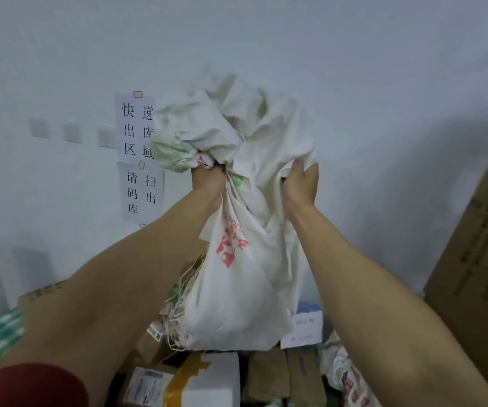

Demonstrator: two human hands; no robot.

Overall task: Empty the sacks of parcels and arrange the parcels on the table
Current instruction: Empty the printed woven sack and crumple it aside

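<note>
Left hand [208, 179] fists bunched cloth of the sack [236, 289]; right hand [300, 186] lies on its side, fingers mostly straight, can't tell if it pinches. Sack hangs frayed end down, just above the parcels [207, 380]. Risk: a snagged parcel dropping late, scattering the pile.

Pkgs [213, 380] in heap; tbl hidden.

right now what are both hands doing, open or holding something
left hand: grips the bunched cloth of the white sack.
right hand: on the sack, fingertips hidden in the cloth; grip cannot be told.
</note>
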